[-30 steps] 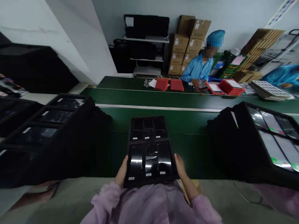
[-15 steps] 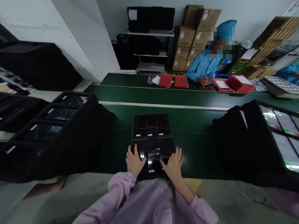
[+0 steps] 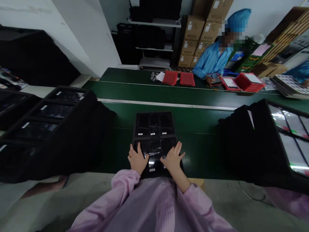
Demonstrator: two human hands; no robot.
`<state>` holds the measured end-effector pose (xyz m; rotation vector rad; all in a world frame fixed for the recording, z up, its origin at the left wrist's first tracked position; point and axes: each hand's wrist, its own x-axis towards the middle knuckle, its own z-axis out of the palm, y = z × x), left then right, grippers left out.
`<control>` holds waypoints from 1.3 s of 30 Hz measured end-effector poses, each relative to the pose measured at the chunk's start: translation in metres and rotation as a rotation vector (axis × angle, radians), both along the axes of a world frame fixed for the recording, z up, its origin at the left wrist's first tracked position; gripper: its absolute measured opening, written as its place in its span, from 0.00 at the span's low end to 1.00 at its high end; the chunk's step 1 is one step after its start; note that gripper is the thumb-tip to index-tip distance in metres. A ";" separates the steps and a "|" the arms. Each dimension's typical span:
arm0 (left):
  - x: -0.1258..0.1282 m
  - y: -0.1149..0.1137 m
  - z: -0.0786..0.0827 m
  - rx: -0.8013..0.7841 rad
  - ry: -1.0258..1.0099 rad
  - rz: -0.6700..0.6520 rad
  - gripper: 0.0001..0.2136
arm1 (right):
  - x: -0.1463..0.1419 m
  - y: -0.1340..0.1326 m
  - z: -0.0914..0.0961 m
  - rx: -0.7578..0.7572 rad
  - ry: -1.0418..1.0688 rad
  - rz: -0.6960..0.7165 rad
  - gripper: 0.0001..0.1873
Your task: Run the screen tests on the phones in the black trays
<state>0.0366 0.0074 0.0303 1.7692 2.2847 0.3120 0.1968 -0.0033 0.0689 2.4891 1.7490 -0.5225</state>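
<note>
The left hand (image 3: 138, 160) lies palm down over the near left part of a black tray (image 3: 135, 127), its fingers spread and its thumb angled inward. The right hand (image 3: 173, 158) mirrors it over the near right part, fingers fanned toward the tray's outer edge. Both are laid flat instead of wrapped round anything; whether the fingertips press on the glossy black panels (image 3: 154, 151) or sit just above them is hard to tell from overhead.

The tray lies beneath the two hands on the green workbench (image 3: 202, 151), close in front of the person's body. The middle panel of its near row shows between the thumbs, with a bright reflection across it. Just beyond the fingers, the far row has three more panels, each with a small white label (image 3: 164, 133).

Well to the left of the left hand stands a tall stack of black trays (image 3: 79, 135), dark panels in its top one. Well to the right of the right hand, another stack (image 3: 241, 151) bears paler panels (image 3: 289, 145). Far ahead of both hands, a blue-clad co-worker (image 3: 212, 61) sits near flat red piles (image 3: 170, 78).
</note>
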 end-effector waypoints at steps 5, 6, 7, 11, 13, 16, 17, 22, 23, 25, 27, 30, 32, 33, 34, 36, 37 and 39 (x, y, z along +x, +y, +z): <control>-0.003 0.001 -0.002 0.031 -0.009 0.006 0.34 | -0.007 0.015 0.017 -0.055 -0.065 0.008 0.45; -0.006 0.000 -0.004 0.048 -0.021 -0.010 0.34 | -0.006 0.015 0.018 -0.062 -0.078 -0.008 0.44; -0.008 0.000 -0.005 0.063 -0.030 -0.025 0.33 | -0.005 0.014 0.018 -0.065 -0.089 -0.025 0.44; -0.013 -0.002 -0.010 0.084 -0.038 -0.038 0.32 | 0.001 0.005 0.016 -0.027 -0.091 -0.033 0.41; -0.013 -0.002 -0.011 0.079 -0.037 -0.037 0.33 | 0.002 0.001 0.015 -0.028 -0.091 -0.022 0.40; -0.014 -0.002 -0.014 0.074 -0.043 -0.046 0.34 | 0.002 0.000 0.012 -0.047 -0.091 -0.020 0.40; -0.014 -0.002 -0.016 0.074 -0.046 -0.048 0.34 | 0.003 0.000 0.010 -0.041 -0.081 -0.018 0.40; -0.016 -0.001 -0.020 0.090 -0.046 -0.048 0.35 | 0.003 -0.005 0.004 0.055 -0.040 -0.016 0.39; -0.015 -0.001 -0.020 0.093 -0.046 -0.047 0.34 | 0.002 -0.007 0.004 0.084 -0.037 -0.003 0.38; -0.015 -0.001 -0.020 0.099 -0.048 -0.045 0.34 | -0.002 -0.013 0.002 0.141 -0.007 0.067 0.32; -0.014 -0.001 -0.018 0.102 -0.051 -0.043 0.34 | -0.006 -0.018 -0.002 0.172 0.047 0.166 0.23; -0.013 -0.001 -0.015 0.098 -0.049 -0.041 0.34 | -0.010 -0.020 -0.012 0.154 0.100 0.235 0.21; -0.013 0.000 -0.014 0.093 -0.046 -0.041 0.34 | -0.012 -0.018 -0.019 0.140 0.118 0.242 0.22; -0.013 0.000 -0.013 0.092 -0.045 -0.041 0.33 | -0.012 -0.017 -0.022 0.140 0.127 0.252 0.23; -0.013 0.001 -0.013 0.091 -0.045 -0.040 0.33 | -0.012 -0.015 -0.024 0.145 0.136 0.267 0.24; -0.012 0.002 -0.012 0.090 -0.045 -0.038 0.33 | -0.012 -0.013 -0.026 0.158 0.146 0.304 0.25; -0.012 0.002 -0.012 0.087 -0.043 -0.037 0.33 | -0.012 -0.012 -0.026 0.157 0.149 0.320 0.26; -0.012 0.001 -0.013 0.083 -0.037 -0.037 0.33 | -0.011 -0.012 -0.023 0.130 0.149 0.344 0.26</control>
